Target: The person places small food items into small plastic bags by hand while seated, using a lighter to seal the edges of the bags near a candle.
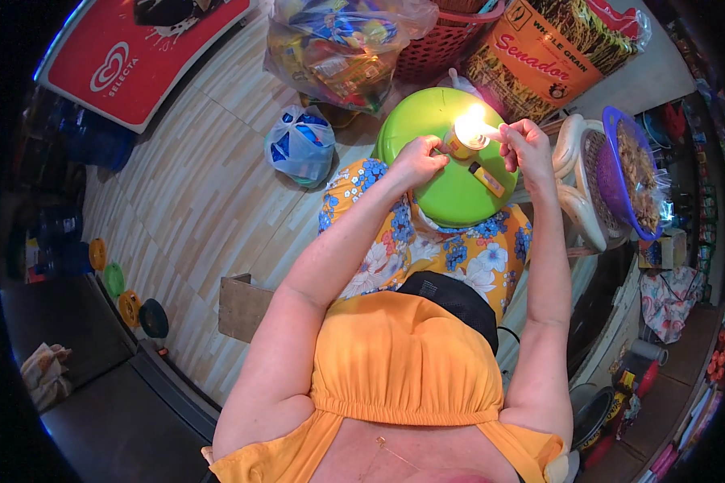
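Observation:
A round lime-green stool top [415,121] stands before my knees. On it is a small yellow tin can [461,146], its upper part washed out by a bright flame [473,121]. My left hand [420,163] is closed with thumb and fingertips against the can's left side. Pinched in my right hand [528,153] is a short white candle [494,134], tilted nearly flat, its far end reaching into the glare over the can. Whether the flame sits on the candle or in the can is hard to make out. A yellow lighter with a black end [486,180] lies on the stool nearer to me.
Beyond the stool stand a clear bag of colourful packets [342,60], a red basket [428,50] and a grain sack [532,60]. A white plastic bag [300,146] sits left on the floor. A purple basket [616,177] rests on a chair at right.

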